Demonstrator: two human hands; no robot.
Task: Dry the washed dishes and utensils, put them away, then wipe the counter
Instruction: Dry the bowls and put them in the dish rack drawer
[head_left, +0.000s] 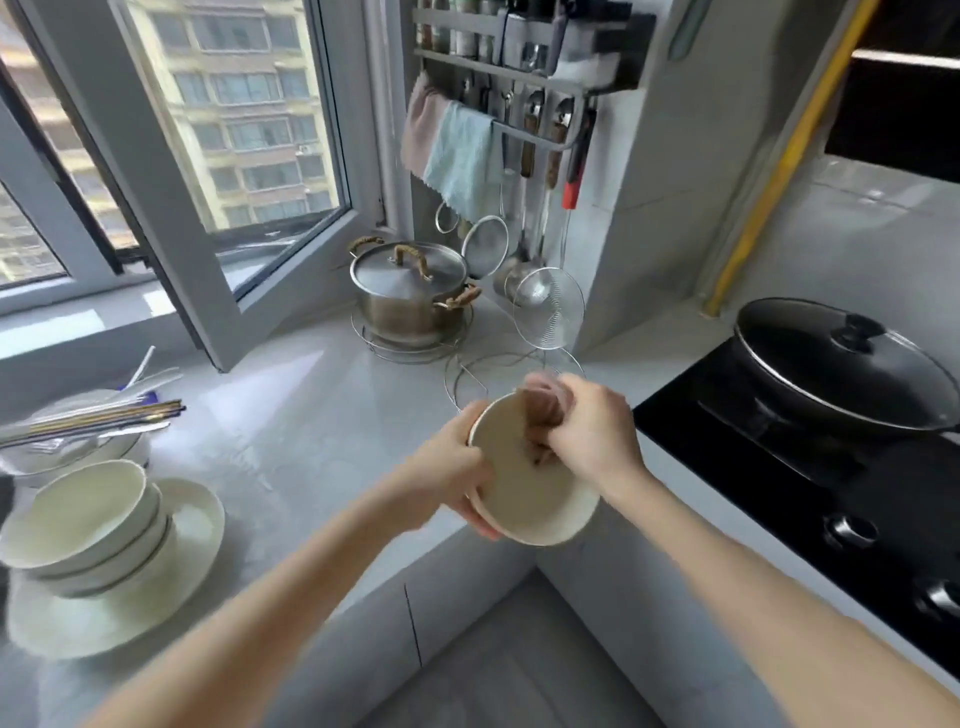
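My left hand (457, 467) grips the rim of a cream bowl (524, 499), tilted toward me above the counter corner. My right hand (592, 431) holds a pinkish cloth (543, 410) bunched up and pressed inside the bowl. At the left, three cream bowls (88, 525) are stacked on a white plate (187, 551). Behind them, chopsticks and utensils (98, 415) lie across another dish (78, 452).
A steel pot with lid (410, 291) stands on a wire trivet at the back of the grey counter (291, 415). Strainers, ladles and two cloths (452, 150) hang from a wall rack. A black wok (841, 364) sits on the hob at right. An open window sash (171, 208) juts over the counter.
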